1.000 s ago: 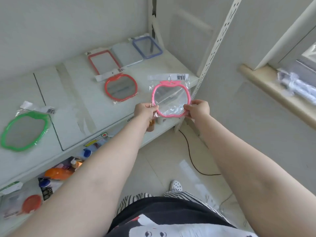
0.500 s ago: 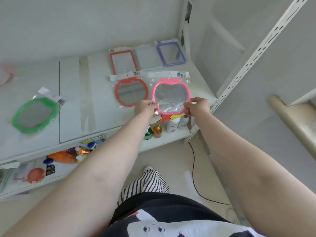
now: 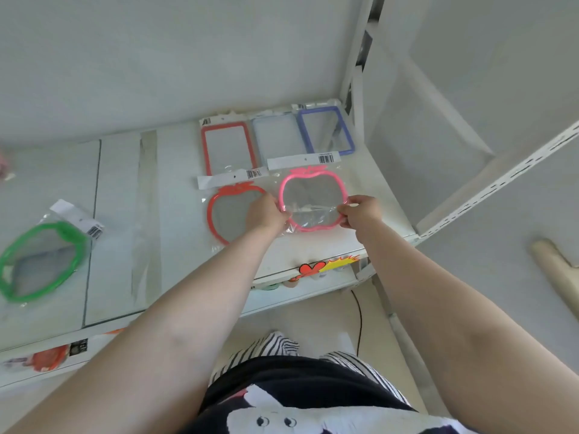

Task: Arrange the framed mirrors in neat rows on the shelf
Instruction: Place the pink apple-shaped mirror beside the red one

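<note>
Pink apple-shaped mirror (image 3: 312,198) held over the shelf (image 3: 369,195).
Left hand (image 3: 265,212) and right hand (image 3: 360,210) pinch its opposite edges beside the red apple mirror (image 3: 225,211).

White shelf (image 3: 175,183) holds six bagged mirrors, the pink one (image 3: 313,198) perhaps lifted.
</note>
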